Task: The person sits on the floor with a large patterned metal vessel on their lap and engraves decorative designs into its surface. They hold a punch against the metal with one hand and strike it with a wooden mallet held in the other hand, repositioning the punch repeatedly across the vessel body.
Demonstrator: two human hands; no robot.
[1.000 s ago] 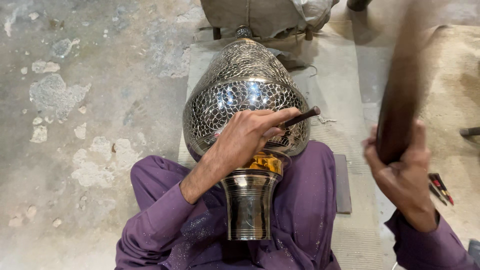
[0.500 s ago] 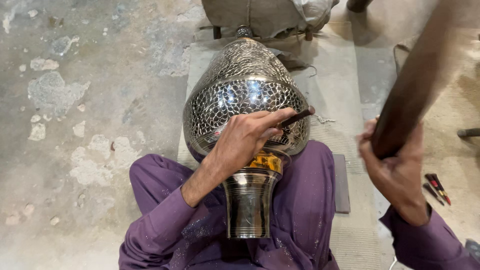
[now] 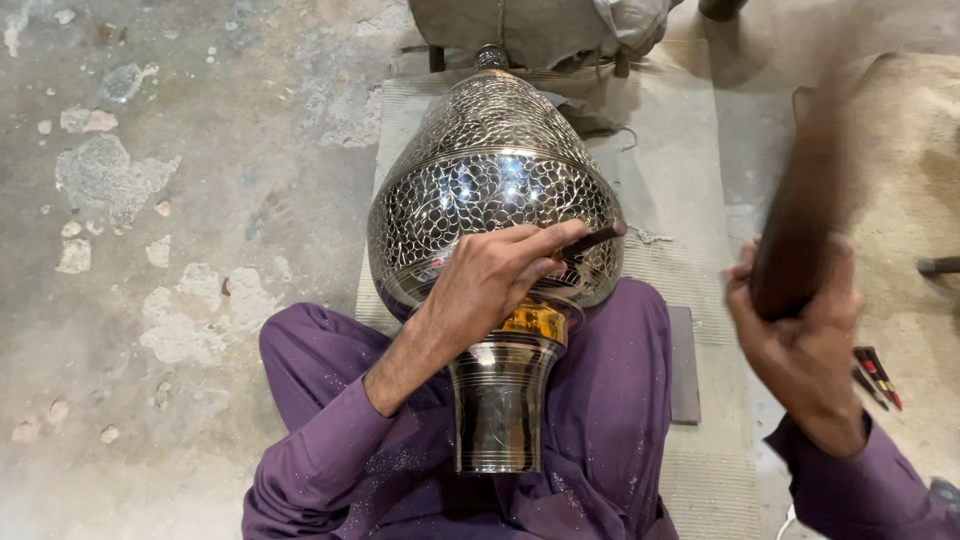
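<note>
Closest to me, across the lap in purple cloth, lies the polished flared foot of a large metal vase (image 3: 495,230), its patterned silver belly reaching away over the woven mat (image 3: 690,190) toward the mat's far edge. My left hand (image 3: 490,280) rests on the near curve of the belly with its fingers pinched shut around a thin dark chisel (image 3: 592,240), whose tip touches the metal at the vase's right shoulder. To the right, off the vase and above the mat's right edge, my right hand (image 3: 800,340) is wrapped tight around a dark wooden mallet (image 3: 800,220), lifted and blurred. I judge this as the engraving step, mid-stroke: the tool is set and the striker is raised. The next move, as I read it, calls for a short, square blow on the chisel's butt while the left hand keeps the tip from skating on the curved surface. Beside the right hand, near the mat's right edge, lie small red-handled tools (image 3: 875,375). Farther off, beyond the vase's neck, sits a grey cloth bundle (image 3: 540,30) on the rough concrete floor (image 3: 180,200).
</note>
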